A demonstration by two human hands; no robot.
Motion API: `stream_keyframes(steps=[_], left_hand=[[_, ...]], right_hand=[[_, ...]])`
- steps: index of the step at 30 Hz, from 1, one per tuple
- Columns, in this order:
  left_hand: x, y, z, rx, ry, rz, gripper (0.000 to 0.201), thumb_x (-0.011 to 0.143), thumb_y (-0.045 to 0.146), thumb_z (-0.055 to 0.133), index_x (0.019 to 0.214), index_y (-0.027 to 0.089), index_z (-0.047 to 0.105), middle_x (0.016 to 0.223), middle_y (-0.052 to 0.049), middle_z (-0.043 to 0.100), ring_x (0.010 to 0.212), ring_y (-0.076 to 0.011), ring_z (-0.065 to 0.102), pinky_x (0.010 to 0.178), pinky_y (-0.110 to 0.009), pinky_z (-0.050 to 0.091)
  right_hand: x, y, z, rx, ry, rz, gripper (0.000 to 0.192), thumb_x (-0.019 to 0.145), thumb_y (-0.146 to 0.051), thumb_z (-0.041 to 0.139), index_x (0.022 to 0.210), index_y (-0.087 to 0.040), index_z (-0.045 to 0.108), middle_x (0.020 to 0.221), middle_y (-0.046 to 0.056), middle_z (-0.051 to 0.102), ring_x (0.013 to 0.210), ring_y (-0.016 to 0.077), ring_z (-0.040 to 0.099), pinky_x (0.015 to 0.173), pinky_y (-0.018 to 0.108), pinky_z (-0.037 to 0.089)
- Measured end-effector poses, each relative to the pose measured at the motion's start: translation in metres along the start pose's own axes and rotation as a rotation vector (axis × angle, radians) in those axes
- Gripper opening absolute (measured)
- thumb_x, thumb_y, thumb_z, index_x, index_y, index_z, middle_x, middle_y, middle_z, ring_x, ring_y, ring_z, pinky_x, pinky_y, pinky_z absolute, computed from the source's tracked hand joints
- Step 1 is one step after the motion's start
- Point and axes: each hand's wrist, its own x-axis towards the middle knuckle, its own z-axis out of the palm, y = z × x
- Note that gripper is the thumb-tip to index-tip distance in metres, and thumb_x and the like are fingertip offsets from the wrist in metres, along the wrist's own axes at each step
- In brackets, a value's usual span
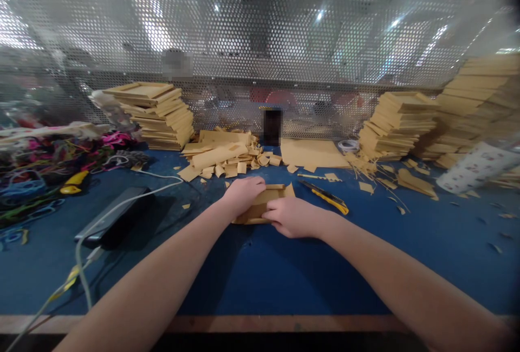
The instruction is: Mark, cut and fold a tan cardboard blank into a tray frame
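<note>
A small brown cardboard tray (262, 210) with folded-up edges lies on the blue tabletop in front of me. My left hand (245, 196) is closed on its left side, fingers curled over toward the far edge. My right hand (294, 216) grips the near right part, with its thumb and fingers bent over the folded rim. The fingers of both hands partly cover the tray. Just right of it rests a yellow and black utility knife (329, 200), apart from both hands.
Stacks of folded cardboard trays (162, 116) stand at back left and back right. Cardboard scraps (227, 157) and a flat sheet (312, 153) lie behind the hands. At left are a black power bank (116, 216) with a white cable, tangled cords and a yellow-handled tool (74, 183). Perforated metal rises behind.
</note>
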Motion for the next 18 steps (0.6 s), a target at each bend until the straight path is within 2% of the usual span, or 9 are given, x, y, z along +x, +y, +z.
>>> stream_keyframes(steps=[4,7,11,13,15,18], left_hand=[[0.000,0.001,0.000,-0.031,0.010,-0.017,0.019,0.086,0.011,0.055,0.099,0.019,0.065,0.115,-0.005,0.060,0.097,-0.0188,0.059,0.079,-0.028,0.046],[0.001,0.004,-0.007,-0.083,0.019,-0.009,0.019,0.089,0.011,0.050,0.096,0.019,0.066,0.119,-0.006,0.059,0.106,-0.0209,0.056,0.090,-0.034,0.043],[0.001,0.011,-0.024,-0.196,0.010,0.004,0.013,0.088,0.020,0.054,0.094,0.020,0.066,0.127,-0.006,0.055,0.122,-0.0253,0.046,0.103,-0.040,0.033],[-0.001,0.014,-0.033,-0.273,-0.039,0.002,0.015,0.089,0.026,0.053,0.091,0.019,0.066,0.114,-0.006,0.061,0.110,-0.0227,0.054,0.097,-0.036,0.038],[-0.004,0.014,-0.041,-0.366,-0.144,0.028,0.017,0.089,0.028,0.052,0.085,0.019,0.066,0.091,-0.003,0.066,0.087,-0.0169,0.060,0.080,-0.028,0.044],[-0.009,0.012,-0.049,-0.506,-0.327,0.088,0.015,0.086,0.033,0.058,0.084,0.021,0.067,0.076,0.003,0.066,0.069,-0.0120,0.060,0.061,-0.021,0.042]], right_hand=[[0.000,0.007,0.000,0.218,0.050,-0.006,0.033,0.086,-0.014,0.057,0.117,-0.020,0.064,0.104,0.007,0.070,0.090,0.0192,0.063,0.077,0.028,0.045],[0.000,0.013,0.000,0.333,0.041,0.014,0.026,0.085,-0.020,0.065,0.110,-0.019,0.068,0.101,0.006,0.072,0.088,0.0183,0.064,0.078,0.027,0.045],[0.000,0.020,0.002,0.469,0.033,0.048,0.022,0.087,-0.026,0.065,0.107,-0.020,0.072,0.097,0.004,0.073,0.084,0.0162,0.065,0.075,0.025,0.044],[0.000,0.022,0.003,0.502,0.035,0.079,0.021,0.086,-0.024,0.064,0.104,-0.020,0.073,0.094,0.004,0.074,0.082,0.0157,0.065,0.074,0.024,0.043],[0.000,0.024,0.005,0.500,0.043,0.114,0.019,0.085,-0.022,0.063,0.100,-0.020,0.075,0.090,0.003,0.074,0.078,0.0156,0.065,0.071,0.024,0.043],[0.000,0.025,0.005,0.524,0.047,0.148,0.019,0.084,-0.021,0.064,0.097,-0.020,0.076,0.090,0.002,0.075,0.080,0.0156,0.065,0.073,0.024,0.042]])
